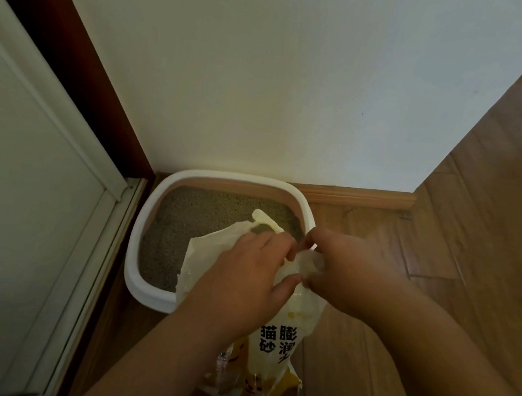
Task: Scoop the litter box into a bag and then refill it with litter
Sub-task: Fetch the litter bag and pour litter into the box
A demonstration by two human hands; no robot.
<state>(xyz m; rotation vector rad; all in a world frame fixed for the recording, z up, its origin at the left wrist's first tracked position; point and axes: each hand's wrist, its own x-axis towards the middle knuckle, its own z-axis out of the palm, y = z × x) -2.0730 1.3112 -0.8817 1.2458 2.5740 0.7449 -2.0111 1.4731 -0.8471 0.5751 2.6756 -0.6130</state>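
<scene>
Both forearms reach in from the bottom of the frame and meet over the top of a yellow-and-white litter bag point(275, 341) that stands on the wood floor point(435, 318), leaning against the near right corner of the litter box point(135, 248). The left hand point(244, 271) lies across the bag's upper panel with its fingers curled over the crumpled top edge, and the right hand point(340, 266) pinches the same edge from the other side, thumb and fingertips closed on the plastic; both hands hold the bag and nothing else. The step looks like opening or spreading the bag's mouth so fresh litter can be tipped into the box, though I cannot tell whether the mouth is already open. To do it well, the two grips should stay close together on the rim and pull apart evenly, so that the plastic opens in a controlled line rather than tearing down the side and spilling grains on the floor. The opening should be kept pointed over the grey litter point(191, 219), not over the white rim. A pale scoop point(266, 221) lies in the box just beyond the left fingers, partly hidden by the bag's top flap; pouring would likely bury it, so it is better lifted out first. The box sits in the corner against the wall point(267, 83) and beside a door frame point(72, 59), directly beyond and below the gripped edge, close enough that a forward tilt of the bag should reach it.
</scene>
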